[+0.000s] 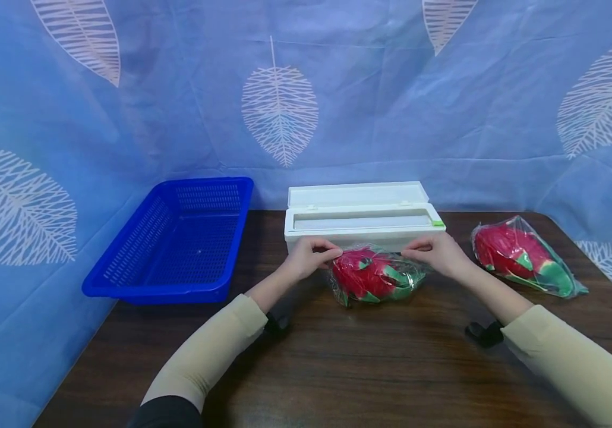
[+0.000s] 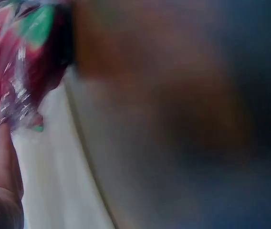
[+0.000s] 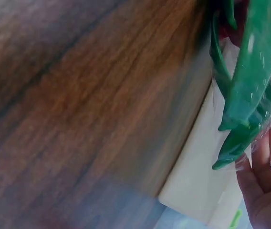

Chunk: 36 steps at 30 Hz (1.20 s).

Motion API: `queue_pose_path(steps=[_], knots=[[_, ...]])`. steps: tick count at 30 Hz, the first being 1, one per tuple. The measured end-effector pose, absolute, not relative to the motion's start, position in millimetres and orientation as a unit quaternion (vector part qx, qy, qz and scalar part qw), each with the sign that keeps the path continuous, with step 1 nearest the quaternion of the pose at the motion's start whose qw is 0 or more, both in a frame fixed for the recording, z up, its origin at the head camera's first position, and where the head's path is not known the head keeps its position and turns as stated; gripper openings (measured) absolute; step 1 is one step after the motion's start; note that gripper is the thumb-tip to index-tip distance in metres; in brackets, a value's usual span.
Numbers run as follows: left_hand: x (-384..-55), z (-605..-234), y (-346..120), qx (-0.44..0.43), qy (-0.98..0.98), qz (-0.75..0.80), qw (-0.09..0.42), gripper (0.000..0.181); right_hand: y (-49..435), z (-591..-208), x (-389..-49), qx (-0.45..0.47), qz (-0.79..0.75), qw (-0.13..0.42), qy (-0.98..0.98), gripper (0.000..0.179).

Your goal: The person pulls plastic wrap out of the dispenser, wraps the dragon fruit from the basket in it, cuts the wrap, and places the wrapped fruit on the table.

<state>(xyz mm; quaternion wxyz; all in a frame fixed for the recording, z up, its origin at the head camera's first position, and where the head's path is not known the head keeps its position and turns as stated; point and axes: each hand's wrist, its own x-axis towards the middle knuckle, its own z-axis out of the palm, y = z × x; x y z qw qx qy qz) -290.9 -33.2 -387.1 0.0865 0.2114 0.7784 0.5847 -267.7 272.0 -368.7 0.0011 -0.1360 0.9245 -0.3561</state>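
A red dragon fruit [image 1: 362, 274] with green tips sits in clear plastic wrap [image 1: 418, 274] near the table's middle. Thumb and fingertips of my left hand [image 1: 308, 257] pinch the wrap at the fruit's upper left side. At the opposite side, my right hand [image 1: 435, 254] pinches the wrap's upper right edge. Close up in the right wrist view, the fruit's long green scales [image 3: 252, 71] show through the film beside the fingers. The left wrist view is largely blurred, with the wrapped fruit [image 2: 26, 62] at its left edge above the hand.
Just behind the fruit stands a white dispenser box [image 1: 365, 236] with its lid [image 1: 359, 194] raised. A blue plastic basket [image 1: 226, 285] stands on the left. Another wrapped dragon fruit [image 1: 514, 246] lies on the right of the dark wooden table [image 1: 365, 362]. A blue leaf-print cloth [image 1: 359, 119] hangs behind.
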Motion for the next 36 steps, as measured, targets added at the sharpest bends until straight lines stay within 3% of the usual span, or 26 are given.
queue_pose_path(steps=[10,15,19,25,31,36], knots=[[-289.4,-388.7,-33.6,0.200,0.779,0.586,0.101,0.019,269.4,-363.8,-254.8,-0.209,-0.350,0.051,0.912,0.022],[-293.6,-383.5,-34.7,0.238,0.810,0.532,0.074,0.021,264.7,-364.4,-255.9,-0.246,-0.292,0.005,0.924,0.015],[-297.9,-374.5,-34.3,0.317,0.820,0.475,0.036,0.028,270.2,-359.6,-256.9,-0.273,-0.281,-0.010,0.920,0.021],[-291.0,-367.5,-25.1,0.420,0.789,0.440,0.091,0.040,287.0,-356.0,-252.9,-0.243,-0.302,0.016,0.922,0.030],[-286.1,-372.7,-18.9,0.416,0.815,0.383,0.127,0.065,288.4,-360.3,-249.7,-0.256,-0.298,0.032,0.919,0.026],[-290.3,-376.1,-18.3,0.407,0.815,0.384,0.147,0.071,283.8,-368.1,-252.3,-0.262,-0.294,0.013,0.919,0.019]])
